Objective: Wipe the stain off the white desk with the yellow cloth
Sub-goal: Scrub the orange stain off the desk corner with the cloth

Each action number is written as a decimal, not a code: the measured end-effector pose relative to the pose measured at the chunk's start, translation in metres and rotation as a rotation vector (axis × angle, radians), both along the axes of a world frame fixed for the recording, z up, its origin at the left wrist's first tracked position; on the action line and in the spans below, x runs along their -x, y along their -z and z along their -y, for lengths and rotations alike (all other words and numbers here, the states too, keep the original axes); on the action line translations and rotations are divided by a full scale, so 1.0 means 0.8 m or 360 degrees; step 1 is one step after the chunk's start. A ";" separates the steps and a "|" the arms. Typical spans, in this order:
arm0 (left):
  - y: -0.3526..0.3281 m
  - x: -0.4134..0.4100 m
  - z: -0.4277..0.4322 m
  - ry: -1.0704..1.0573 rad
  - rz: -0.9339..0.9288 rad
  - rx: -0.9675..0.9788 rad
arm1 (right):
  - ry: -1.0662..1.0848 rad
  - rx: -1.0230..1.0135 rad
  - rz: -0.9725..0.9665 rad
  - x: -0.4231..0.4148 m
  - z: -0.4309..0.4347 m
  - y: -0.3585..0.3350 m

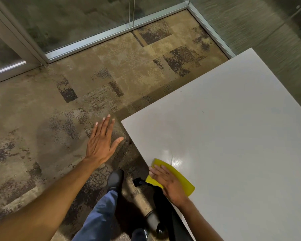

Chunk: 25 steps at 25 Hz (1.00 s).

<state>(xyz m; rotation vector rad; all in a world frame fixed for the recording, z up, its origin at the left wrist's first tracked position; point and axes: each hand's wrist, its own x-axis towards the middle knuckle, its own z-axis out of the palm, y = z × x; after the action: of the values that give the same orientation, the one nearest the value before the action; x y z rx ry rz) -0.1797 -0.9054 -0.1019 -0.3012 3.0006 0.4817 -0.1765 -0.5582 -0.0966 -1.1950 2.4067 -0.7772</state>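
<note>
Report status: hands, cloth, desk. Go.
Right hand flat on yellow cloth, pressing it at white desk near edge. Left hand open, off desk, over floor. Stain not discernible. Nothing obstructing.

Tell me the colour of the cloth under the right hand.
Bright yellow cloth, flat on the white desk; the head view shows it.

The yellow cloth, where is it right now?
In the head view the yellow cloth lies flat on the white desk, near its left edge, pressed under the right hand beside a wet shiny patch.
</note>
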 end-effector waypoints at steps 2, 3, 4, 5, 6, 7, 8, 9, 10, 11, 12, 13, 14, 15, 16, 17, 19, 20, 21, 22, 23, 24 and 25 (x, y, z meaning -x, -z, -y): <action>0.003 -0.002 -0.002 0.0004 0.0005 -0.0015 | 0.0184 0.0043 0.0010 -0.005 -0.027 0.000; 0.004 -0.003 -0.003 0.0009 0.0008 -0.0022 | 0.0299 0.0061 0.0025 -0.004 -0.037 -0.001; 0.005 -0.003 -0.004 0.0013 0.0013 -0.0027 | 0.0427 0.0074 0.0056 0.000 -0.046 -0.002; 0.006 -0.004 -0.004 0.0015 0.0018 -0.0029 | 0.0554 0.0085 0.0084 0.005 -0.051 -0.004; 0.007 -0.004 -0.004 0.0017 0.0023 -0.0030 | 0.0664 0.0098 0.0080 0.013 -0.053 -0.005; 0.007 -0.005 -0.003 0.0017 0.0023 -0.0031 | 0.0739 0.0106 0.0035 0.023 -0.054 -0.007; 0.007 -0.005 -0.002 0.0014 0.0018 -0.0032 | 0.0798 0.0114 -0.0010 0.033 -0.052 -0.009; 0.007 -0.006 0.000 0.0011 0.0012 -0.0034 | 0.0868 0.0122 -0.0028 0.043 -0.048 -0.011; 0.007 -0.007 0.003 0.0009 0.0007 -0.0036 | 0.0964 0.0125 -0.0024 0.054 -0.045 -0.012; 0.006 -0.007 0.006 0.0004 0.0003 -0.0039 | 0.1074 0.0125 -0.0018 0.065 -0.042 -0.014; 0.006 -0.008 0.011 -0.0003 0.0001 -0.0039 | 0.1186 0.0135 -0.0018 0.078 -0.038 -0.012; 0.007 -0.008 0.015 -0.0011 -0.0001 -0.0037 | 0.1280 0.0152 -0.0029 0.094 -0.035 -0.008; 0.007 -0.008 0.019 -0.0020 -0.0001 -0.0038 | 0.1358 0.0164 -0.0045 0.111 -0.032 -0.004; 0.008 -0.009 0.024 -0.0030 0.0000 -0.0039 | 0.1414 0.0166 -0.0055 0.130 -0.026 0.000; 0.010 -0.009 0.028 -0.0042 0.0001 -0.0041 | 0.1445 0.0160 -0.0059 0.150 -0.019 0.003; 0.011 -0.011 0.034 -0.0053 0.0001 -0.0036 | 0.1436 0.0160 -0.0063 0.169 -0.008 0.003; 0.014 -0.014 0.044 -0.0075 0.0008 -0.0009 | 0.1347 0.0185 -0.0081 0.202 0.022 -0.001; 0.015 -0.016 0.050 -0.0088 0.0015 0.0002 | 0.1298 0.0199 -0.0084 0.215 0.041 -0.005; 0.016 -0.018 0.055 -0.0104 0.0021 0.0009 | 0.1250 0.0203 -0.0080 0.227 0.060 -0.007; 0.016 -0.020 0.061 -0.0123 0.0025 0.0012 | 0.1197 0.0203 -0.0070 0.236 0.080 -0.007; 0.017 -0.022 0.066 -0.0136 0.0028 0.0014 | 0.1131 0.0204 -0.0052 0.244 0.098 -0.005; 0.018 -0.023 0.070 -0.0147 0.0031 0.0014 | 0.1064 0.0207 -0.0020 0.249 0.115 -0.002; 0.020 -0.023 0.074 -0.0155 0.0035 0.0012 | 0.0997 0.0211 0.0019 0.251 0.132 0.001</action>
<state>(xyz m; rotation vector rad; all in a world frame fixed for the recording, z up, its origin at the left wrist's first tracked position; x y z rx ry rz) -0.1611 -0.9648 -0.1175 -0.4523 2.9776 0.4720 -0.3773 -0.6636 -0.0974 -0.4491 2.7779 -1.1236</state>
